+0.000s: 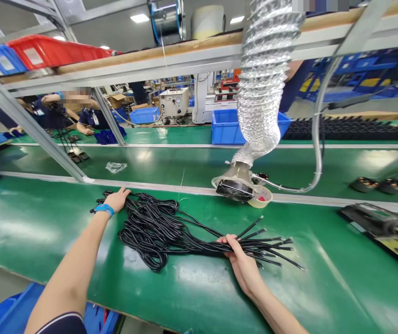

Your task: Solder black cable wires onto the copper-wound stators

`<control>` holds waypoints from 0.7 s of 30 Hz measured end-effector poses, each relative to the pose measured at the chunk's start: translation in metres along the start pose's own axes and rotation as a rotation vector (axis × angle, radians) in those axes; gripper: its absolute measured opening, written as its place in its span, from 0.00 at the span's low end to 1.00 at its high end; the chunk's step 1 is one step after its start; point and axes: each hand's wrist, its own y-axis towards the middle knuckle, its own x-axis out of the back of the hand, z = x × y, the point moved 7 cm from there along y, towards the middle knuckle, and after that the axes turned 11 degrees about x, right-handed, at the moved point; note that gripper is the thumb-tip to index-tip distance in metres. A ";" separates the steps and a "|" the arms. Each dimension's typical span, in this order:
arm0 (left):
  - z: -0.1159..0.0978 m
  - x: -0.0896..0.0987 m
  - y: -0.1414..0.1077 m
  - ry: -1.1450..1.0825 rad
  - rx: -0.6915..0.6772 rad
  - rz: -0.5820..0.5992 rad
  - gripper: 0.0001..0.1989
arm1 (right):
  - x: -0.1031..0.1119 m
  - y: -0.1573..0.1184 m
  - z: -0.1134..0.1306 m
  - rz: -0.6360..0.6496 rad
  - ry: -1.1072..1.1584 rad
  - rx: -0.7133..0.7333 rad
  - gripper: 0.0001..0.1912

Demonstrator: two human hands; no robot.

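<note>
A bundle of black cables lies looped on the green bench top. My right hand is closed around the cables near their cut ends, which fan out to the right with light tips. At the far left end of the bundle, my left hand rests over the connector ends; its fingers wrap over the cables, partly hidden from view. A blue wrist strap circles my left wrist.
A fume fan on a silver duct hangs behind the cables, beside a tape roll. A black device sits at right. A metal rail crosses behind. Co-workers sit at far left.
</note>
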 end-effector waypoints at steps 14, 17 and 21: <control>0.042 -0.006 -0.022 -0.006 0.004 -0.120 0.20 | -0.035 -0.012 -0.006 -0.003 0.093 -0.085 0.18; 0.055 0.001 -0.027 -0.026 0.013 -0.098 0.21 | -0.050 -0.015 -0.015 0.034 0.101 -0.146 0.17; 0.085 0.018 -0.031 -0.136 0.096 -0.133 0.19 | -0.082 -0.021 -0.032 0.100 0.137 -0.216 0.19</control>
